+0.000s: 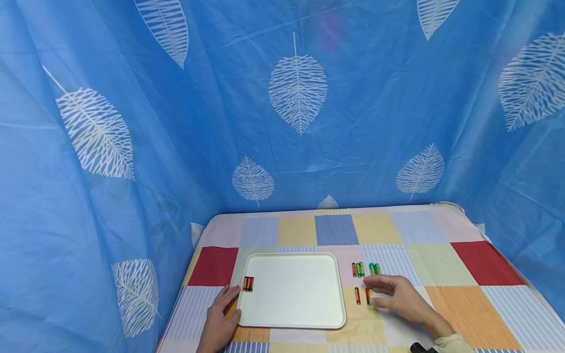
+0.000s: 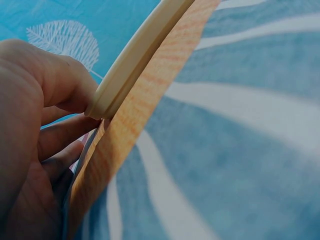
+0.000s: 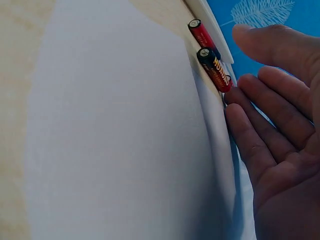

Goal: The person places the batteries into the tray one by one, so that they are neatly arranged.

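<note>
A white rectangular tray (image 1: 291, 294) lies on the patchwork cloth, bearing red-and-black batteries (image 1: 248, 284) side by side near its left rim. My left hand (image 1: 219, 318) rests at that left edge; in the left wrist view its thumb touches the tray rim (image 2: 145, 50). To the right of the tray, my right hand (image 1: 403, 296) hovers by a red-and-black battery (image 1: 368, 296), thumb and fingers apart. The right wrist view shows a gap between this hand and the nearer battery (image 3: 214, 69). Another red battery (image 1: 357, 295) lies just left of it.
Farther back on the right, a red battery (image 1: 354, 269) lies beside green batteries (image 1: 360, 269), with another green group (image 1: 374, 268) just behind the right hand. Blue leaf-print curtains (image 1: 353, 122) enclose the table's back and sides.
</note>
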The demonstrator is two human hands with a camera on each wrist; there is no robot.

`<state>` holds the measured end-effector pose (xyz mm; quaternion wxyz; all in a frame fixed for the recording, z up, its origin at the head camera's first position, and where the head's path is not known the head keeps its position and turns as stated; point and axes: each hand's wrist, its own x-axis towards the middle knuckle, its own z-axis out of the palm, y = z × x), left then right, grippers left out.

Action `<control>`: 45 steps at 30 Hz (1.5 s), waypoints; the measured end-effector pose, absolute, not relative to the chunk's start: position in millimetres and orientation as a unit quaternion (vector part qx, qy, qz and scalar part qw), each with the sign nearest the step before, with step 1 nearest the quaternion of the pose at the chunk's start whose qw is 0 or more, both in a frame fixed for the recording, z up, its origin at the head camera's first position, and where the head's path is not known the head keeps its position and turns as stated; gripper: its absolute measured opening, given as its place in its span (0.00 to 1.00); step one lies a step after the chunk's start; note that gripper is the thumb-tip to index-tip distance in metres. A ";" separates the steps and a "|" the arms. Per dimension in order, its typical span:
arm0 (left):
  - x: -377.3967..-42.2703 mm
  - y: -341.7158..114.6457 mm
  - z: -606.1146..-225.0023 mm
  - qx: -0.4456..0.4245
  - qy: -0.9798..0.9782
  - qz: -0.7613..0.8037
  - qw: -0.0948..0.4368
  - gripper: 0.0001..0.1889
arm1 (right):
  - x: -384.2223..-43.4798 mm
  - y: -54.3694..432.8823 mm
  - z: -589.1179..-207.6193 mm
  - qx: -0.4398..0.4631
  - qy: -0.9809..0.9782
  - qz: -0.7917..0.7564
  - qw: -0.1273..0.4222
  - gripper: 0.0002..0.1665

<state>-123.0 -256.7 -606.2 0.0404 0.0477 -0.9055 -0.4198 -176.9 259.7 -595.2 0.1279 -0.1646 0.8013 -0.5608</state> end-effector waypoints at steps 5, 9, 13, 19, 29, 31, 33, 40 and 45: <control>-122.3 -256.6 -605.5 0.048 -0.906 -0.419 0.038 0.30 | -176.1 258.2 -596.2 -0.151 0.813 -0.547 0.127 0.35; -121.5 -257.0 -605.0 0.038 -0.907 -0.417 0.046 0.30 | -174.8 257.1 -595.9 -0.151 0.824 -0.533 0.119 0.35; -121.6 -255.9 -604.1 0.041 -0.908 -0.414 0.048 0.30 | -173.3 255.6 -594.7 -0.165 0.838 -0.510 0.101 0.35; -122.4 -255.3 -604.8 0.048 -0.908 -0.413 0.048 0.30 | -173.2 253.1 -594.2 -0.166 0.866 -0.464 0.084 0.36; -122.1 -256.3 -605.6 0.047 -0.909 -0.411 0.046 0.30 | -172.6 248.8 -592.8 -0.170 0.898 -0.402 0.058 0.33; -122.2 -256.0 -605.7 0.050 -0.909 -0.412 0.041 0.30 | -172.3 247.7 -593.2 -0.171 0.902 -0.393 0.050 0.31; -122.0 -255.7 -605.7 0.051 -0.908 -0.414 0.038 0.30 | -172.0 246.8 -594.0 -0.172 0.905 -0.388 0.040 0.30; -120.8 -254.8 -605.4 0.055 -0.909 -0.412 0.038 0.30 | -171.5 245.4 -595.5 -0.176 0.905 -0.387 0.019 0.28; -120.0 -254.8 -604.7 0.047 -0.911 -0.408 0.045 0.30 | -171.4 246.4 -594.3 -0.166 0.898 -0.406 0.028 0.28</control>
